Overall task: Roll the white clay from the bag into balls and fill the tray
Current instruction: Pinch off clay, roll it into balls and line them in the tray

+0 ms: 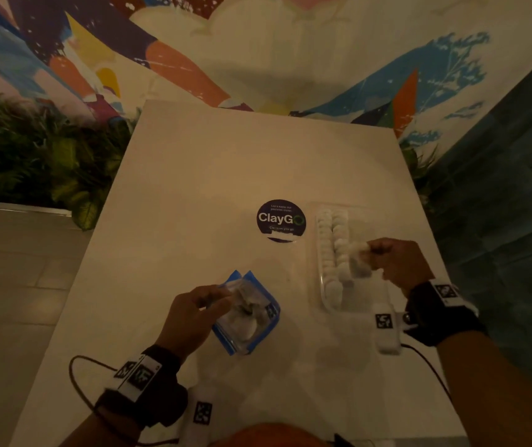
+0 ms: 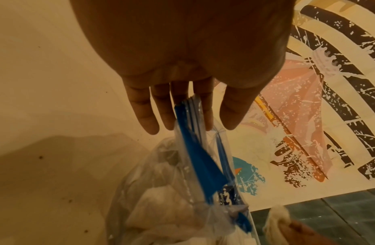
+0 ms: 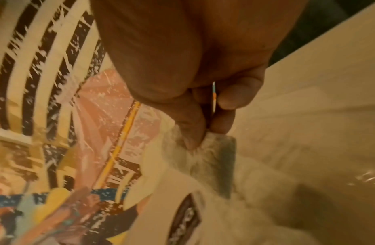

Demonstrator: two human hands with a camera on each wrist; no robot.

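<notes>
A clear zip bag (image 1: 251, 317) with blue edges lies on the white table near the front, with lumps of white clay (image 2: 161, 207) inside. My left hand (image 1: 200, 309) holds the bag at its mouth; its blue zip strip (image 2: 200, 157) runs up between my fingers (image 2: 167, 112). To the right stands a clear plastic tray (image 1: 371, 301) holding two rows of several white clay balls (image 1: 332, 250). My right hand (image 1: 383, 256) hovers over the tray's middle and pinches a ragged piece of white clay (image 3: 214, 159) between thumb and fingers.
A round dark ClayGo sticker (image 1: 280, 221) sits on the table (image 1: 213, 169) left of the tray. Leafy plants (image 1: 39, 156) border the table's left side, and a painted mural wall stands behind. Dark tiles (image 1: 516, 204) lie to the right.
</notes>
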